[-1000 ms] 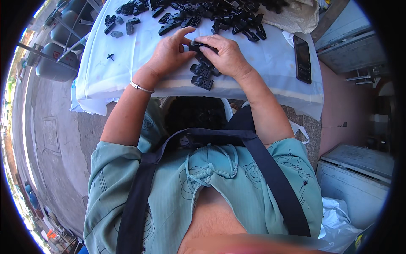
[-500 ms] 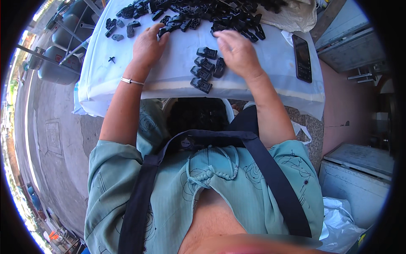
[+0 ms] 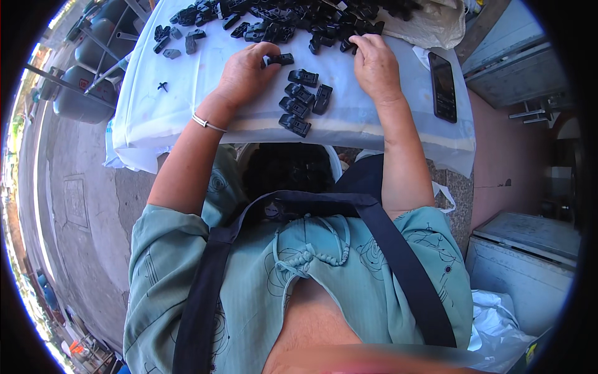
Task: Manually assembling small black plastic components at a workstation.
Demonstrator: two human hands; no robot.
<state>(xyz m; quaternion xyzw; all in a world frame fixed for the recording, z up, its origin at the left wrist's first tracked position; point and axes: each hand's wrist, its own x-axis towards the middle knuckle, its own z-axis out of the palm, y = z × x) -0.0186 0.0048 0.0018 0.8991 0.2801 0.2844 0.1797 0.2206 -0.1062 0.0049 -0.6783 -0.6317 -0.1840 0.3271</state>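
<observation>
My left hand is closed on a black plastic part, which sticks out past the thumb and fingers just above the cloth. My right hand reaches the near right edge of a heap of black plastic parts. Its bent fingers pinch a small black plastic part there; the fingertips partly hide it. Between and below my hands lie several clip-like black pieces, three of them in a slanting column and another beside them on the right.
A white cloth covers the table. A phone lies at the right, near a pale sack. Loose grey and black pieces and a small black cross-shaped piece are at the left. Below the table edge stands a bucket of black parts.
My left hand has drawn back from the heap toward the right with a black plastic part. My right hand has shifted right and closed its fingers at the heap's edge.
</observation>
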